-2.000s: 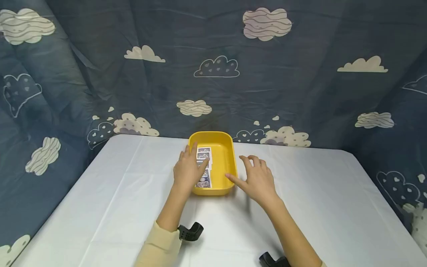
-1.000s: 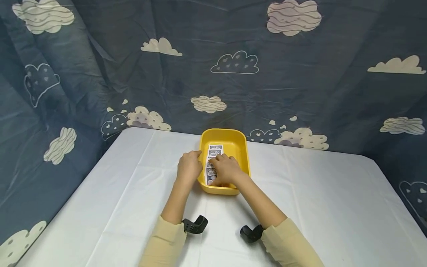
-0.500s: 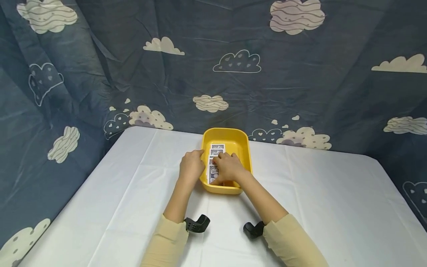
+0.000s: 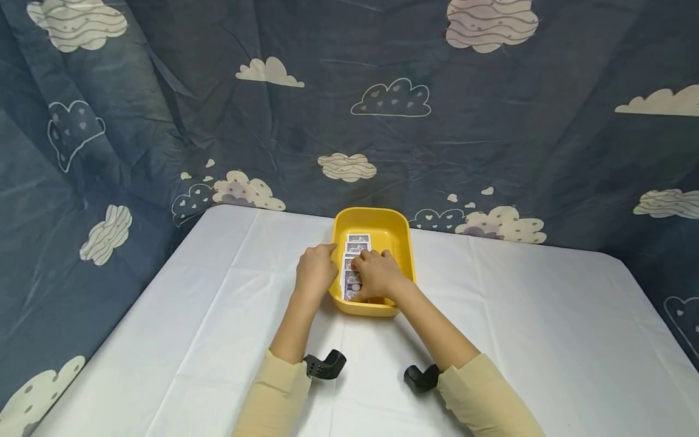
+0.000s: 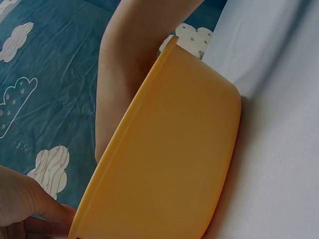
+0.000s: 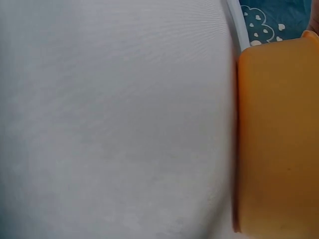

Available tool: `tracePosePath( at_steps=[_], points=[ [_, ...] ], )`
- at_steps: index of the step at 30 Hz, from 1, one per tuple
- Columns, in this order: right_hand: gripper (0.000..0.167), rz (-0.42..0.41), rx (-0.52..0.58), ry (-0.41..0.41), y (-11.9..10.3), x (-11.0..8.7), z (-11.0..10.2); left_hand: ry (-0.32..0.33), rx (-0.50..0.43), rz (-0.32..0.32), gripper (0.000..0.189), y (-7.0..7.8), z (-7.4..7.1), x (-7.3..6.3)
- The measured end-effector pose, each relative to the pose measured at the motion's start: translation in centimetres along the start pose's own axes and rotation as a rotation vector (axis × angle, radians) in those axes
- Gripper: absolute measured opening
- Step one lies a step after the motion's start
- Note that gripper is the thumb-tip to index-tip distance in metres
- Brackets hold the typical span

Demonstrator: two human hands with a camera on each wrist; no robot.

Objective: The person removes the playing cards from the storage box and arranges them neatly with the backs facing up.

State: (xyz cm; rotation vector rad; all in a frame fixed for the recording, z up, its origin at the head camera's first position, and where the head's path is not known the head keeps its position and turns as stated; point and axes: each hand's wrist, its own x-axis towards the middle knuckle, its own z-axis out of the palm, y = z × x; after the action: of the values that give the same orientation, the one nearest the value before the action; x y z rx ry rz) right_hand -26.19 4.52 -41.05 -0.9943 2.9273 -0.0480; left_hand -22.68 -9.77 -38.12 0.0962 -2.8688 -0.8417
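In the head view a yellow plastic tub [image 4: 404, 243] with rounded corners stands on the table. Along its left side lies an overlapping column of several playing cards [image 4: 358, 238], their patterned blue-and-white backs up. My left hand [image 4: 315, 270] grips the tub's left rim; the left wrist view shows thumb and fingers at the rim, beside the tub's outer wall [image 5: 169, 139]. Reaching in over the near wall, my right hand [image 4: 378, 274] bends its fingers and thumb around the nearest card [image 4: 352, 285], covering part of it. The right wrist view shows only the tub's outside [image 6: 281, 139], the hand itself hidden.
A white cloth covers the table [image 4: 218, 340]. Behind and to the left hangs a dark blue curtain [image 4: 306, 36] printed with clouds. Black camera mounts sit on the left wrist [image 4: 326, 365] and right wrist [image 4: 422, 379].
My right hand has moved left from beside the tub into it, onto the cards. My left hand has drawn back from over the cards to the left rim. The head view has shifted slightly.
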Motion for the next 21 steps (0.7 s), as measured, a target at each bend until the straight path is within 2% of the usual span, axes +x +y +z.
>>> tracePosePath(
  at_steps=[5,13,21],
  points=[
    [0.064,0.009,0.02,0.006,0.07,0.1,0.27,0.003,0.002,0.005,0.04,0.16,-0.01,-0.01],
    [0.073,0.029,0.106,-0.008,0.16,0.34,0.73,0.017,-0.005,0.024,0.04,0.19,0.04,-0.09],
    [0.072,0.04,0.182,-0.016,0.07,0.54,0.92,0.013,-0.01,0.02,0.041,0.08,-0.04,-0.14]
  ],
)
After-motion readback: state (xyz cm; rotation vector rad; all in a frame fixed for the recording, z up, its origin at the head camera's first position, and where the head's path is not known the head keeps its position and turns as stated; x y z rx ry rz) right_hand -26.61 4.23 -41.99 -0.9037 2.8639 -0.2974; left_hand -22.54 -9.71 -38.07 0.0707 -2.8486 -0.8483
